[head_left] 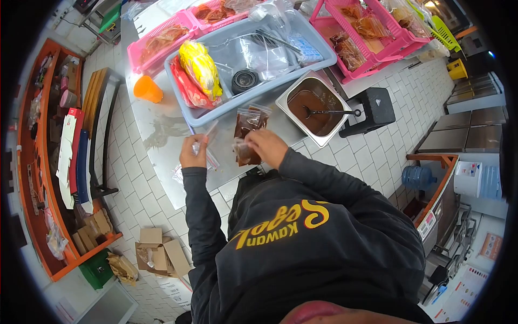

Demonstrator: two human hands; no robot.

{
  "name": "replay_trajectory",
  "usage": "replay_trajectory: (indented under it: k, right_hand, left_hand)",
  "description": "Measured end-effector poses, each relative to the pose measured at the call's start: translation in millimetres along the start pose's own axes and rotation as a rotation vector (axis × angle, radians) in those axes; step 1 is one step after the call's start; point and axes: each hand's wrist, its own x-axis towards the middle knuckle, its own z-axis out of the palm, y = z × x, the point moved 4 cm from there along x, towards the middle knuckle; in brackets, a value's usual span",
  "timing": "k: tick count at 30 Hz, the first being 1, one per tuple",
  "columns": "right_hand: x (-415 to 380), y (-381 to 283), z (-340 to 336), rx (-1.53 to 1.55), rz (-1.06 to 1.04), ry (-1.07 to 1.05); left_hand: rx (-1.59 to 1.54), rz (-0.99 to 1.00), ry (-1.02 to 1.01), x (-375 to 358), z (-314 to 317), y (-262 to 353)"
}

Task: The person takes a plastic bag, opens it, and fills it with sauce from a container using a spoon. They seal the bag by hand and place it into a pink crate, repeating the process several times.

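At the front of the steel table, my left hand (194, 152) pinches the edge of a clear plastic bag (209, 135). My right hand (267, 147) is on small zip bags of brown sauce (247, 123), its fingers closed on the upper part of one of them. More clear empty bags (209, 160) lie between my hands and under the left one. To the right stands a steel container (310, 105) of brown sauce, with a black ladle (334, 112) resting across its rim.
Behind my hands is a blue-grey tray (245, 100) with yellow and red bundles and a black round object. An orange cup (147, 89) stands left of it. Pink baskets (367, 56) hold filled bags. A black box-shaped holder (377, 110) stands beside the container.
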Motion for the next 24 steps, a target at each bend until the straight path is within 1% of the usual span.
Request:
replay_trajectory:
  k: [1,2,3,4,5,6,7,8,9,10,11,12,13,14,15,17,18,20,21,23,24]
  right_hand:
    - [-5.1,-7.9,-1.7,-0.001,-0.001,0.001]
    - [-11.8,-17.8,-1.6,0.004,-0.063,-0.007]
    - [-17.6,-24.2,-1.3,0.010,-0.124,-0.015]
    - [-22.6,-27.2,-1.7,-0.038,-0.218,-0.026]
    - [-26.5,-27.7,-5.4,-0.038,-0.217,-0.023]
    - [-29.7,-29.9,-9.3,-0.073,-0.195,-0.078]
    - [-30.7,-31.3,-10.9,-0.109,-0.172,-0.133]
    - [-29.8,-32.4,-12.4,-0.110,-0.168,-0.130]
    - [-29.1,-35.3,-17.9,-0.146,-0.213,-0.010]
    - [-29.5,-37.8,-22.7,-0.181,-0.257,0.111]
    - [-31.5,-36.1,-23.7,-0.182,-0.253,0.114]
    - [-34.6,-30.7,-22.7,-0.181,-0.201,0.036]
    - [-36.8,-26.8,-22.3,-0.180,-0.149,-0.042]
    - [-38.5,-26.5,-24.4,-0.181,-0.147,-0.039]
    - [-39.5,-27.0,-26.3,-0.178,-0.122,-0.066]
    - [-41.0,-26.3,-28.3,-0.178,-0.098,-0.089]
    - [-41.3,-26.7,-29.3,-0.185,-0.127,-0.074]
    - [-40.7,-25.8,-30.8,-0.195,-0.153,-0.052]
    - [-40.2,-24.5,-31.1,-0.173,-0.153,-0.050]
    - [-41.2,-19.1,-26.5,-0.151,-0.152,-0.045]
    - [-41.4,-15.1,-21.6,-0.112,-0.090,-0.047]
  left_hand:
    - [-0.042,0.037,-0.013,-2.0,5.3,1.0]
    - [-0.060,0.034,-0.082,-5.9,12.8,1.5]
    - [-0.059,0.035,-0.083,-9.8,16.5,5.6]
    - [-0.058,0.049,-0.208,-14.5,25.0,10.6]
    - [-0.055,0.064,-0.332,-18.8,32.0,14.3]
    - [-0.055,0.066,-0.335,-22.6,33.1,14.9]
    - [-0.092,0.063,-0.463,-28.5,39.0,14.3]
    - [-0.129,0.059,-0.590,-32.4,45.3,14.8]
    - [-0.130,0.061,-0.594,-31.4,47.1,17.7]
    - [-0.144,0.061,-0.664,-31.6,50.2,21.8]
    - [-0.158,0.062,-0.732,-31.5,52.8,24.1]
    - [-0.157,0.065,-0.736,-26.2,55.9,22.3]
    - [-0.131,0.071,-0.649,-14.6,60.5,17.2]
    - [-0.106,0.078,-0.561,-3.3,66.7,11.0]
    - [-0.106,0.081,-0.563,4.2,81.9,-1.2]
    - [0.222,0.066,-0.213,24.2,105.5,-32.6]
    - [0.221,0.072,-0.213,33.0,115.8,-35.9]
    - [0.086,-0.255,-0.336,43.1,135.4,-49.9]
    - [0.086,-0.248,-0.339,44.7,140.2,-49.8]
    - [0.066,-0.202,-0.280,47.9,146.5,-49.2]
    - [0.200,-0.205,-0.292,48.6,147.2,-45.2]
